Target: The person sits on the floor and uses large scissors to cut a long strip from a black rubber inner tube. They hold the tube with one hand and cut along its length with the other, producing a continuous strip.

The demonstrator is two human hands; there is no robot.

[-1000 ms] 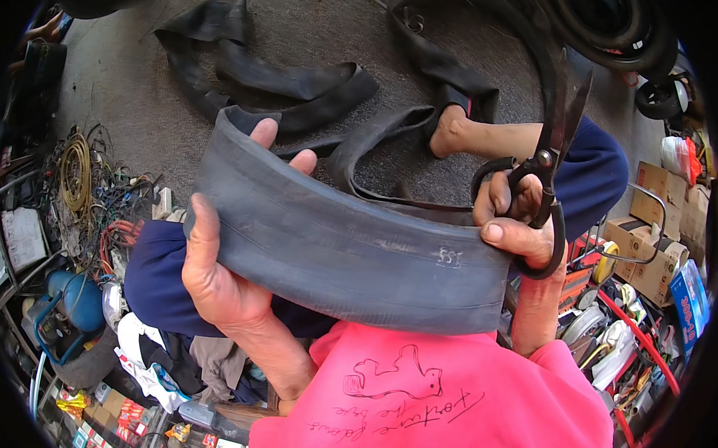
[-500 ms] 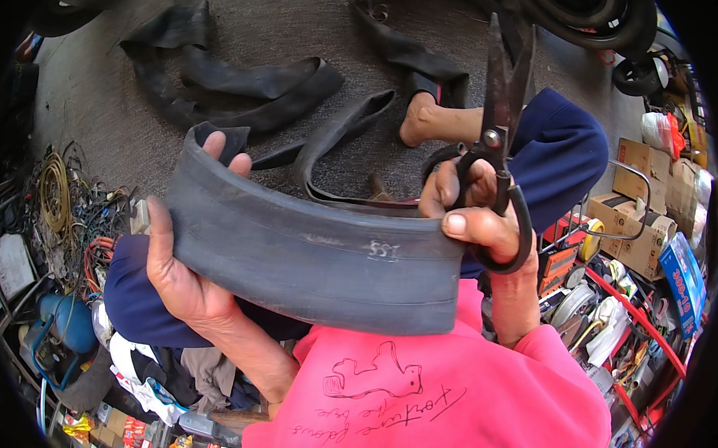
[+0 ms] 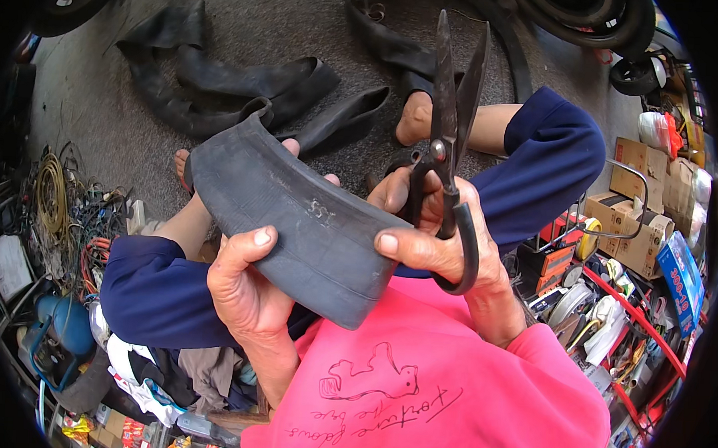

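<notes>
A wide curved piece of black rubber inner tube [image 3: 291, 213] spans between my hands above my lap. My left hand [image 3: 253, 291] grips its lower edge, thumb on the face and fingertips showing past the upper edge. At the tube's right end, my right hand [image 3: 442, 240] pinches the rubber with thumb and fingers. That same hand also carries black-handled scissors [image 3: 452, 100], blades pointing up and slightly parted, clear of the rubber. More cut tube strips [image 3: 245, 87] lie on the ground beyond the piece.
Coiled wires and cables [image 3: 56, 195] are heaped at the left, near a blue tank [image 3: 70, 323]. Cardboard boxes [image 3: 627, 224], a red metal bar [image 3: 635, 316] and mixed tools crowd the right. Tyres [image 3: 592, 18] sit at the far right. My bent legs [image 3: 538, 168] frame the work.
My left hand has shifted right along the tube, its thumb now on the face. The piece now slants down to the right. My right hand and scissors have moved left.
</notes>
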